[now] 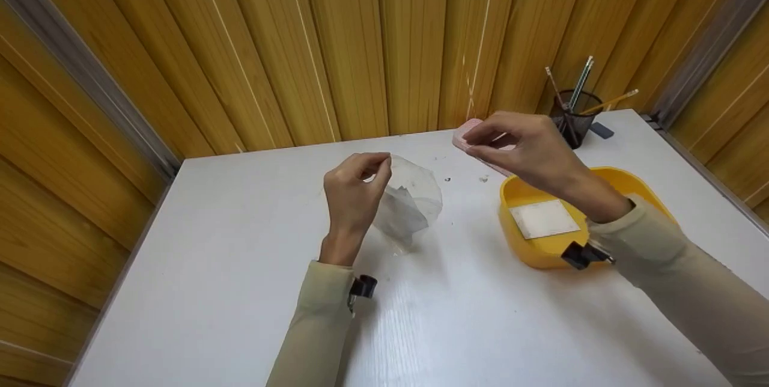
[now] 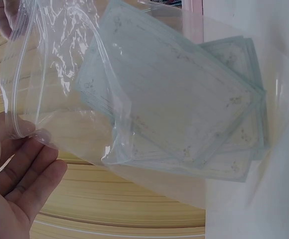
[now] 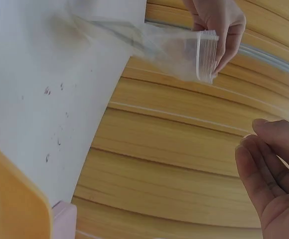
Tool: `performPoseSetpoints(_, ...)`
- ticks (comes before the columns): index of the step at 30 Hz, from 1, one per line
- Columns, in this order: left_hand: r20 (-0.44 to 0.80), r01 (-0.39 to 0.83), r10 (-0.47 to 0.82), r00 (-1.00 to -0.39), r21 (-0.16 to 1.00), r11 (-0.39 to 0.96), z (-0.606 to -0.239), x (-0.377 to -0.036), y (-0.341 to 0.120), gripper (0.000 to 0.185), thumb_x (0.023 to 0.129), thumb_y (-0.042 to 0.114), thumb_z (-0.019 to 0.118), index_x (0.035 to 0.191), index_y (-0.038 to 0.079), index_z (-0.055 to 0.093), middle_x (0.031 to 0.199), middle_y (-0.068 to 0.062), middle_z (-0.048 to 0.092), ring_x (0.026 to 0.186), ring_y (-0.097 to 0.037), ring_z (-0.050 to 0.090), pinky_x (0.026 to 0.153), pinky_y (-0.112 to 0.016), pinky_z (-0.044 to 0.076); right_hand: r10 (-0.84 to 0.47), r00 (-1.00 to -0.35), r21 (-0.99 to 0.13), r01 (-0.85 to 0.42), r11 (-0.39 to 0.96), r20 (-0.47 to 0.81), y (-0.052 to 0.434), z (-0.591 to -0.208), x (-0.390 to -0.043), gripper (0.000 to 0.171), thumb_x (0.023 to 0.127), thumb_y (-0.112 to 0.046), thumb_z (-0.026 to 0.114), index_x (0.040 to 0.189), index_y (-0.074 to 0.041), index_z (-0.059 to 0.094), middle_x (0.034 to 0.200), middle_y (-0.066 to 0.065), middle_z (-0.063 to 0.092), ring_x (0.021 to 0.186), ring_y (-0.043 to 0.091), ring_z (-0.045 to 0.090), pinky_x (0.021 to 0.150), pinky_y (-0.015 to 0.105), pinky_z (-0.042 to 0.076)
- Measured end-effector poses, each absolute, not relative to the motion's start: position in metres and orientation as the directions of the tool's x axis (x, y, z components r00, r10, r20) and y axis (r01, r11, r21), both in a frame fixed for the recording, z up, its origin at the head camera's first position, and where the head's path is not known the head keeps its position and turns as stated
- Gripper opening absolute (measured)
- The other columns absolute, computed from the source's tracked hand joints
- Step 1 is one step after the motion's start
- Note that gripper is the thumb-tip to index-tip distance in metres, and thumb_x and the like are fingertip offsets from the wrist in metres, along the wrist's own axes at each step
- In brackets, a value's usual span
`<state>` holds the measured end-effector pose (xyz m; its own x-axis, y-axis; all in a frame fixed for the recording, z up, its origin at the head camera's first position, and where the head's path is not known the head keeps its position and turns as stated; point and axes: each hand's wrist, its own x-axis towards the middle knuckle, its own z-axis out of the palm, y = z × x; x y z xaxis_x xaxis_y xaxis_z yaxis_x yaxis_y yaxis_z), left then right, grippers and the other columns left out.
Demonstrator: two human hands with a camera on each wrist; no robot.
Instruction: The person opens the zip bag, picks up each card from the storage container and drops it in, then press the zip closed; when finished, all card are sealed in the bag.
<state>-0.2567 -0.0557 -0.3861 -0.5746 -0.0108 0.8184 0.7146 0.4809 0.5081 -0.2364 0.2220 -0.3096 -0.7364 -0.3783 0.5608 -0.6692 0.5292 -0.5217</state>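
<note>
My left hand (image 1: 354, 191) pinches the edge of a clear zip-seal plastic bag (image 2: 60, 55) between thumb and fingers. Inside the bag lies a stack of pale cards (image 2: 174, 94) with greenish edges, fanned at angles to one another. The bag's lower part hangs down close over the white table in the head view. To the right, my right hand (image 1: 519, 140) is raised with its fingers loosely bent and thumb near the index fingertip; nothing shows between them. In the right wrist view this hand (image 3: 274, 169) is apart from the bag (image 3: 177, 55).
A yellow plastic basin (image 1: 510, 225) stands at the right under my forearm, with a white card (image 1: 544, 219) in it. Behind it are a pink object (image 1: 464, 134), a black mesh cup (image 1: 577, 128) of pencils and a dark eraser (image 1: 601, 130). Corrugated wood-look walls enclose the table (image 1: 216, 267).
</note>
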Motion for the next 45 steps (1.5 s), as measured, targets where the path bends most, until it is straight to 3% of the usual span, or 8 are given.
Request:
performPoseSetpoints(6,0.816,0.712,-0.010,-0.579,0.511,0.482,-0.386,-0.256,-0.055,0.006,0.092,-0.002,0.077,0.094,0.001,0.082,0.086,-0.007,0.078,0.074,-0.016,0.073,0.069,-0.031,0.063,-0.323,-0.797,-0.508,-0.583,0.634,0.510,0.263,-0.325,-0.234,0.019,0.093,-0.003,0.082,0.112,-0.006,0.080,0.107,0.004,0.077,0.095,0.017,0.071,0.082,0.009,0.052)
performPoseSetpoints(14,0.820,0.713,-0.002,-0.572,0.499,0.493,-0.387,-0.257,-0.054,0.006,0.092,-0.002,0.077,0.094,0.002,0.082,0.086,-0.006,0.078,0.074,-0.016,0.074,0.069,-0.031,0.063,-0.274,-0.873,-0.530,-0.467,0.708,0.404,0.315,-0.352,-0.233,0.019,0.096,-0.010,0.081,0.114,-0.007,0.079,0.109,0.007,0.077,0.093,0.001,0.064,0.081,0.007,0.050)
performPoseSetpoints(22,0.813,0.706,-0.004,-0.582,0.508,0.494,-0.388,-0.257,-0.054,0.006,0.092,-0.001,0.077,0.095,0.001,0.082,0.088,-0.007,0.079,0.076,-0.016,0.074,0.069,-0.030,0.063,-0.211,-0.952,-0.577,-0.301,0.759,0.220,0.353,-0.382,-0.237,0.028,0.098,-0.016,0.080,0.122,-0.003,0.076,0.117,0.016,0.075,0.101,0.030,0.070,0.080,0.004,0.048)
performPoseSetpoints(29,0.817,0.711,-0.004,-0.577,0.504,0.490,-0.388,-0.257,-0.054,0.006,0.092,-0.002,0.077,0.095,0.001,0.082,0.087,-0.007,0.078,0.075,-0.016,0.074,0.069,-0.030,0.063,-0.188,-0.982,-0.570,-0.151,0.807,-0.007,0.371,-0.402,-0.242,0.046,0.097,-0.025,0.082,0.132,0.002,0.070,0.124,0.020,0.070,0.107,0.034,0.063,0.080,0.005,0.046)
performPoseSetpoints(33,0.817,0.714,-0.007,-0.576,0.507,0.483,-0.388,-0.257,-0.054,0.006,0.092,-0.002,0.077,0.094,0.001,0.082,0.086,-0.007,0.078,0.075,-0.016,0.074,0.069,-0.031,0.063,-0.220,-0.974,-0.536,-0.160,0.829,-0.049,0.376,-0.412,-0.245,0.049,0.094,-0.023,0.084,0.132,0.005,0.070,0.123,0.020,0.071,0.107,0.033,0.062,0.085,0.016,0.052)
performPoseSetpoints(36,0.817,0.713,-0.010,-0.577,0.510,0.481,-0.388,-0.257,-0.055,0.007,0.092,-0.002,0.077,0.094,0.001,0.082,0.086,-0.007,0.078,0.075,-0.016,0.074,0.069,-0.030,0.063,-0.245,-0.968,-0.522,-0.180,0.834,-0.058,0.378,-0.419,-0.246,0.050,0.092,-0.018,0.086,0.132,0.006,0.069,0.124,0.021,0.072,0.107,0.034,0.063,0.099,0.038,0.056)
performPoseSetpoints(39,0.817,0.714,-0.009,-0.576,0.509,0.480,-0.388,-0.257,-0.055,0.007,0.092,-0.002,0.077,0.094,0.001,0.083,0.087,-0.007,0.078,0.075,-0.016,0.074,0.070,-0.029,0.063,-0.259,-0.963,-0.517,-0.186,0.835,-0.071,0.379,-0.423,-0.247,0.053,0.090,-0.018,0.087,0.131,0.008,0.068,0.124,0.023,0.071,0.109,0.037,0.063,0.104,0.060,0.052)
performPoseSetpoints(45,0.817,0.714,-0.008,-0.577,0.509,0.480,-0.388,-0.257,-0.054,0.007,0.092,-0.002,0.077,0.094,0.001,0.083,0.086,-0.007,0.078,0.075,-0.016,0.074,0.069,-0.030,0.063,-0.270,-0.958,-0.508,-0.188,0.841,-0.093,0.380,-0.426,-0.247,0.053,0.087,-0.018,0.090,0.128,0.008,0.070,0.121,0.022,0.071,0.107,0.038,0.062,0.103,0.063,0.050)
